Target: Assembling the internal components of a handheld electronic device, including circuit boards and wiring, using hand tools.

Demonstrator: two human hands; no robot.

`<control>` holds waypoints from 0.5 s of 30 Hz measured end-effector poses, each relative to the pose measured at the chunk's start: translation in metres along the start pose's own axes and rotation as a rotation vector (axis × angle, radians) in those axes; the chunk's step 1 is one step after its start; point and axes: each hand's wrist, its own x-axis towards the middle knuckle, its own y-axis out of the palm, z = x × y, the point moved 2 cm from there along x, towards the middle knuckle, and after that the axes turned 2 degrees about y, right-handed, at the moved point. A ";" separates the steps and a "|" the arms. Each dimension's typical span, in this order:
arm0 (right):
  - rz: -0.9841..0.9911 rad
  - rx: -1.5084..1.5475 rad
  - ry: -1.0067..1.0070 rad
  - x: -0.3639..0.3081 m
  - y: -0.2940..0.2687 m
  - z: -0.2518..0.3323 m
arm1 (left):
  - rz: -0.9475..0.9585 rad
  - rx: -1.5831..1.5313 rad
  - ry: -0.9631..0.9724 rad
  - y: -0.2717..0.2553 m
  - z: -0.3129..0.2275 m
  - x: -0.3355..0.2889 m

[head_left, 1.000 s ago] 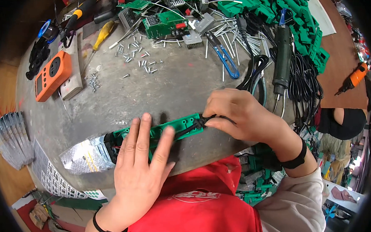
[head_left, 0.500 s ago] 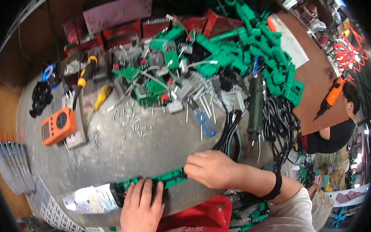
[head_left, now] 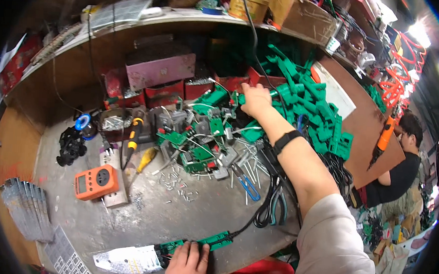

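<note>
A half-shell green plastic tool housing lies at the near edge of the bench, a silver blade-like plate extending from its left end and a black cord leaving its right. My left hand is closed over the housing's middle; its thumb is hidden. Far across the bench, my right hand reaches to the left side of a heap of green plastic housings, beside a red bin. Its fingers look apart, their tips partly hidden, and I see nothing held.
Circuit boards with wires, loose screws, a blue-handled tool and pliers cover mid-bench. An orange meter and yellow screwdriver lie left. An orange power driver hangs right, near another person.
My right hand has left the housing's cord end and moved far forward to the green heap. The left hand stays on the housing. The view has tilted up, showing the shelf.
</note>
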 end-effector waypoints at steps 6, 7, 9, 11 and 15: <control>-0.548 0.443 0.247 -0.045 -0.076 -0.052 | 0.018 0.044 -0.010 -0.008 -0.001 -0.001; -0.573 0.593 0.198 -0.053 -0.068 -0.064 | 0.024 0.042 -0.023 -0.007 0.000 -0.002; -0.272 0.927 0.285 -0.083 -0.040 -0.081 | 0.006 0.067 -0.041 -0.004 0.000 -0.006; -0.156 0.880 0.232 -0.125 -0.021 -0.082 | 0.030 0.094 0.008 -0.010 -0.001 -0.003; 0.003 0.290 0.038 -0.169 0.014 -0.072 | 0.116 0.010 0.023 -0.003 0.002 0.000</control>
